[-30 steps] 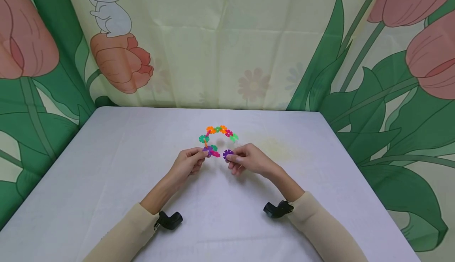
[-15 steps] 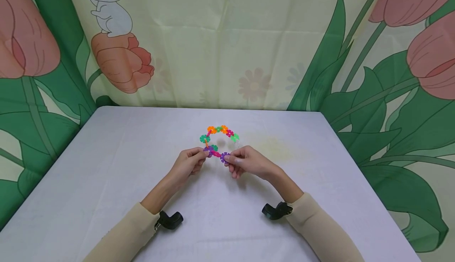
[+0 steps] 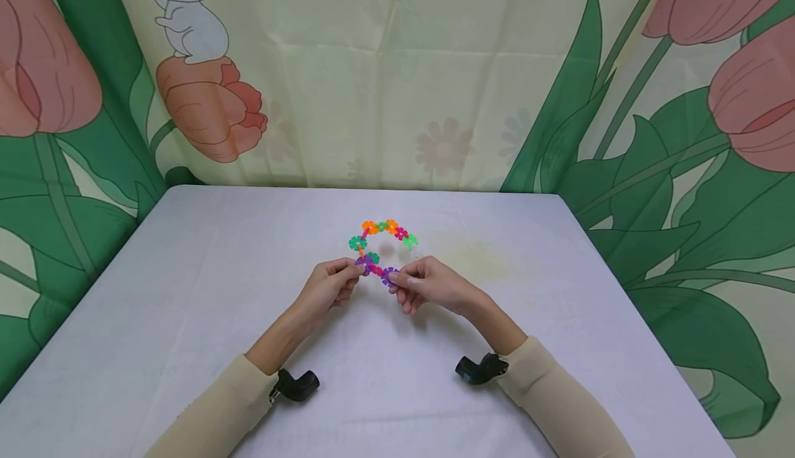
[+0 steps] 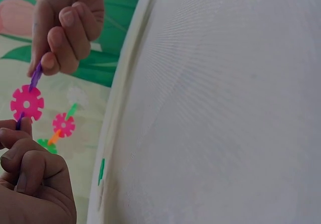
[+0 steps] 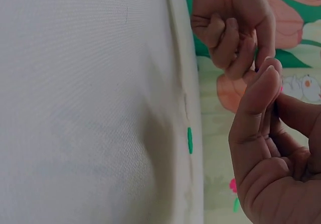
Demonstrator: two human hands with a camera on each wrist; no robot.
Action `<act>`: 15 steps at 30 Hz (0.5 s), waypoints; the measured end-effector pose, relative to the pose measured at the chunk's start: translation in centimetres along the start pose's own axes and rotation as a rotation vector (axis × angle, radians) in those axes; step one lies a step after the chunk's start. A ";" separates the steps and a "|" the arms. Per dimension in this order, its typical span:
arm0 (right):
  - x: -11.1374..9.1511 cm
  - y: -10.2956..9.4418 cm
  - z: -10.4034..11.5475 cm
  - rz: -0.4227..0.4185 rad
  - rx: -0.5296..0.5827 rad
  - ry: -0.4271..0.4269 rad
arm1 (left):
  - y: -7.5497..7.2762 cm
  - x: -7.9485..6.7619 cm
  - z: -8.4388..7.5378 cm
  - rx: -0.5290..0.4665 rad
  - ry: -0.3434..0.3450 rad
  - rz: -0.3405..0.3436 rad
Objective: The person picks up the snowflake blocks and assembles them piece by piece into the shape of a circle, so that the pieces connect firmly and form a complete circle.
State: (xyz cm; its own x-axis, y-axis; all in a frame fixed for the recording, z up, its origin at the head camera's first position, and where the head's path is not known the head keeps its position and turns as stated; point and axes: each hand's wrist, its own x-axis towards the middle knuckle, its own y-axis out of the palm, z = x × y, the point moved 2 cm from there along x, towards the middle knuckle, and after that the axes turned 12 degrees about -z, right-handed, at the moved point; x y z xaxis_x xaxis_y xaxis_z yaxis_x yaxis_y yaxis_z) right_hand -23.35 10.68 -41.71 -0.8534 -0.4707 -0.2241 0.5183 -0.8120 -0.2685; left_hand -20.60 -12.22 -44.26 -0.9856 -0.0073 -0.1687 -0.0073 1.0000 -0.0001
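A curved chain of flower-shaped interlocking discs (image 3: 370, 227), in orange, green, pink and other colours, is held up over the white table. My left hand (image 3: 329, 284) pinches a purple disc (image 3: 363, 263) of it. My right hand (image 3: 431, 283) pinches another purple disc (image 3: 388, 276) between thumb and fingers. Between the hands is a pink disc (image 4: 27, 103), with the right hand's purple disc (image 4: 35, 78) set edge-on against its rim in the left wrist view. At the chain's far right end, past a light green disc (image 3: 410, 241), hangs a clear disc (image 4: 76, 96).
A teal-green disc (image 5: 190, 140) lies flat on the white-covered table (image 3: 248, 237), close behind the hands. Black cameras (image 3: 297, 385) are strapped at both sleeve cuffs. Behind the table hangs a printed cloth (image 3: 459, 85) with tulips and a white animal.
My right hand has moved left and slightly down, bringing its purple disc from a gap away to the pink disc's edge. The left hand has stayed almost still.
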 end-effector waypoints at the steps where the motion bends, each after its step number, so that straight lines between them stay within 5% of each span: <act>1: 0.0 0.0 0.0 0.006 0.006 0.001 | 0.0 0.0 0.0 -0.001 -0.002 -0.002; 15: 0.0 0.2 -0.3 0.008 0.052 0.017 | 0.0 0.1 0.3 0.002 -0.002 -0.005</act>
State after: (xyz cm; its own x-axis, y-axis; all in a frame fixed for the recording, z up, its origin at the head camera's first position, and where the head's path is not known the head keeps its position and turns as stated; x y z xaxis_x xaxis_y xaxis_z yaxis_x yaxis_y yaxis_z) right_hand -23.29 10.65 -42.08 -0.8477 -0.4721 -0.2419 0.5216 -0.8249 -0.2180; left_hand -20.70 -12.20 -44.55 -0.9852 -0.0121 -0.1711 -0.0118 0.9999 -0.0026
